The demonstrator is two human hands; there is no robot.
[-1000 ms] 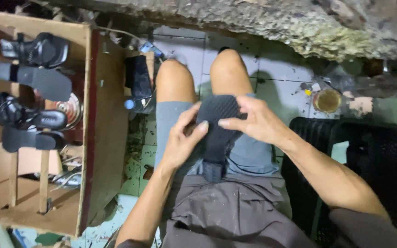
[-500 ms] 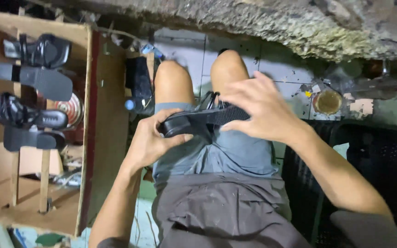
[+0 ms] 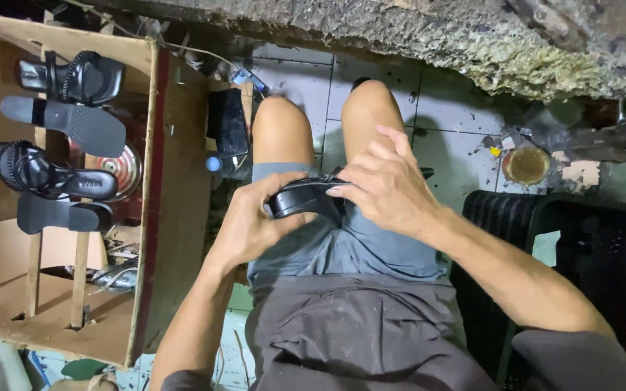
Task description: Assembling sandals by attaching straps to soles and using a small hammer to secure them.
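Observation:
A black sandal (image 3: 300,197) lies sideways across my lap, over grey shorts. My left hand (image 3: 251,224) grips its left end, fingers curled over the top and thumb underneath. My right hand (image 3: 385,185) covers the sandal's right part, fingers spread and pressing on it, so that end is hidden. Both knees point away from me toward a tiled floor.
A cardboard box (image 3: 146,217) stands at my left, with several black sandals (image 3: 67,123) resting on wooden slats inside. A black plastic crate (image 3: 588,253) sits at my right. A rough concrete ledge (image 3: 472,43) runs along the top. A small round tin (image 3: 525,165) lies on the floor.
The sandal went from flat, sole up, between both hands to lying sideways on my lap. My left hand shifted to its left end; my right hand closed down over it.

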